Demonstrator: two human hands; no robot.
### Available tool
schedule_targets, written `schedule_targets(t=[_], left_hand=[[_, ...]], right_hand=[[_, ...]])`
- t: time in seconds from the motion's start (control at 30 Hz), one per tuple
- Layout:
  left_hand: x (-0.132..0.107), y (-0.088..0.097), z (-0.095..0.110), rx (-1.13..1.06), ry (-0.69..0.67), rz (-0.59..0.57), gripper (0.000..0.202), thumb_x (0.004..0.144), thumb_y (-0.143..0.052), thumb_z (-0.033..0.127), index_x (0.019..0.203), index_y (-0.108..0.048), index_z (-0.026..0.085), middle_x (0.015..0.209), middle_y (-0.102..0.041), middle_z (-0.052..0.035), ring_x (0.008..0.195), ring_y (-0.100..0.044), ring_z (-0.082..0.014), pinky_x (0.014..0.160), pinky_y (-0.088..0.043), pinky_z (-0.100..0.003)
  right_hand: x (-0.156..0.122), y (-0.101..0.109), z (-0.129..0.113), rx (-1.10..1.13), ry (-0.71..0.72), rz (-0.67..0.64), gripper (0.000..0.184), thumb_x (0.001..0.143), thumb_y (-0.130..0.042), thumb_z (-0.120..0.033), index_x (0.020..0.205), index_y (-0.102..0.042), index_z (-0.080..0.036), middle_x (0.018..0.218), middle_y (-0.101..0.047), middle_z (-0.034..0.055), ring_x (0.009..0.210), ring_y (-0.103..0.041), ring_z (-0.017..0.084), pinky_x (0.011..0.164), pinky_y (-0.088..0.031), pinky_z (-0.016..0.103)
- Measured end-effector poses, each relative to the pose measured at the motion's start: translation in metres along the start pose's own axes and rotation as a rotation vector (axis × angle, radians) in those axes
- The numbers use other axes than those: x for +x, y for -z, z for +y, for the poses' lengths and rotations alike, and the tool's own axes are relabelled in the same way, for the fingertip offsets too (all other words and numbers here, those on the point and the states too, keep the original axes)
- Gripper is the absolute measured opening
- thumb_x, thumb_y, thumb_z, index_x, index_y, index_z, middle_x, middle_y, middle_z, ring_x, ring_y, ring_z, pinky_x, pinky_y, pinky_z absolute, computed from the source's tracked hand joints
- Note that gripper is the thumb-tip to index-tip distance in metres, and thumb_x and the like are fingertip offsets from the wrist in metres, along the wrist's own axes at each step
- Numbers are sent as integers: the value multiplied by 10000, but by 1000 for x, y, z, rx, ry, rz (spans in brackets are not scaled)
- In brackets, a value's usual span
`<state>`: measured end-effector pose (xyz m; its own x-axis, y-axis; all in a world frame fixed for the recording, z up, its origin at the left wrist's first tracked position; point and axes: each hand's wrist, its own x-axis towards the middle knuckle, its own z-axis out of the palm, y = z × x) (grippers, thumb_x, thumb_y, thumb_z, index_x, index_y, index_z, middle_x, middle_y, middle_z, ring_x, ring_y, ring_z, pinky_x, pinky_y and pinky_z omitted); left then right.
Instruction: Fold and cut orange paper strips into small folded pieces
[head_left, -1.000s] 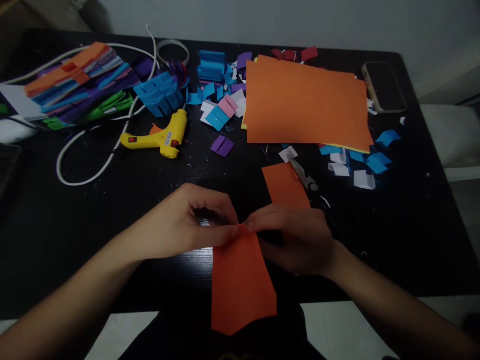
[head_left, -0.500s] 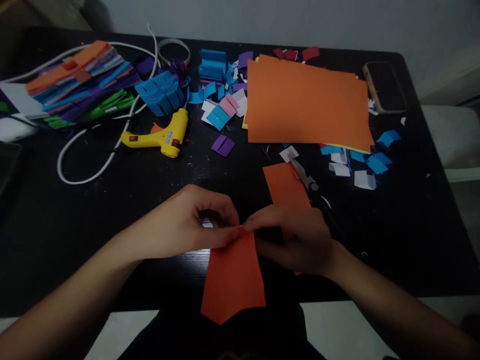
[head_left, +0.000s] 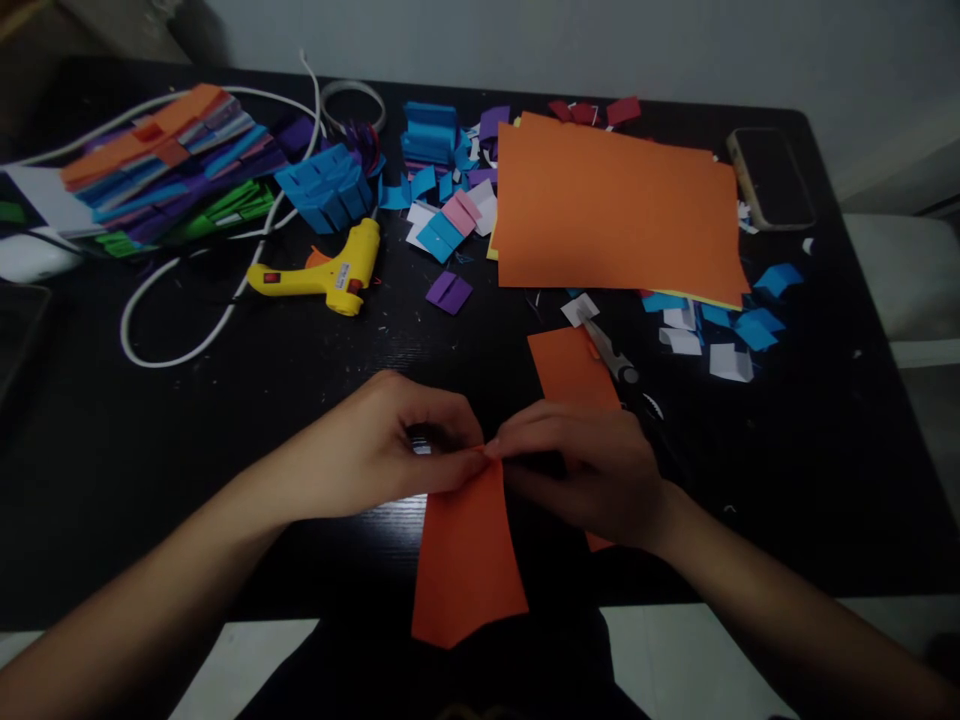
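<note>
An orange paper strip (head_left: 465, 560) hangs over the near edge of the black table (head_left: 225, 420). My left hand (head_left: 382, 450) pinches its top edge from the left. My right hand (head_left: 592, 465) pinches the same top edge from the right, fingertips of both hands nearly touching. Just behind my right hand lies a second orange paper piece (head_left: 566, 365), partly under it. Scissors (head_left: 611, 355) lie beside that piece, their handles hidden in the dark.
A large orange sheet (head_left: 611, 210) lies at the back. A yellow glue gun (head_left: 330, 275) with a white cord (head_left: 187, 340) sits to the left. Folded coloured paper pieces (head_left: 172, 160), blue folded pieces (head_left: 322, 185), scraps (head_left: 712, 330) and a phone (head_left: 769, 175) lie around.
The orange strip has been drawn up a little and swung slightly; both hands stay pinched at its top edge, almost unmoved.
</note>
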<state>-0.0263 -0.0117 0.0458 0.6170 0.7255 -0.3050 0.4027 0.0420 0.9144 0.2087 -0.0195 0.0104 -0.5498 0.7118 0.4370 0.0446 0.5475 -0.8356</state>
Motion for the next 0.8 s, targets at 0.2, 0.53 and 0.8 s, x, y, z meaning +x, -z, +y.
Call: schedule_targets(t=[0.2,0.53,0.8], left_hand=[[1,-1,0,41,15,0,123,907,-683,237,890,-791,182,743,-756,10,646,-655,-109,566,-462,-188],[2,-5,0,71,-26,15,117,869,-671,145,870,-783,180,730,-731,37,616,-601,-81,548,-417,-172],[-1,6,-4,0,8,-6,91,926,-708,235,900,-789,204,761,-761,28,657,-656,-90,575,-471,-149]], right_hand=[[-1,0,0,11,-27,-19,131,922,-748,-82,1038,-770,-139,938,-804,83,847,-775,132,755,-642,213],[-1,2,0,-10,-55,-52,115,923,-750,-98,1023,-782,-147,943,-772,71,821,-754,125,730,-634,205],[0,2,1,24,-83,-7,132,898,-785,-117,1017,-781,-173,920,-767,57,807,-748,136,698,-626,233]])
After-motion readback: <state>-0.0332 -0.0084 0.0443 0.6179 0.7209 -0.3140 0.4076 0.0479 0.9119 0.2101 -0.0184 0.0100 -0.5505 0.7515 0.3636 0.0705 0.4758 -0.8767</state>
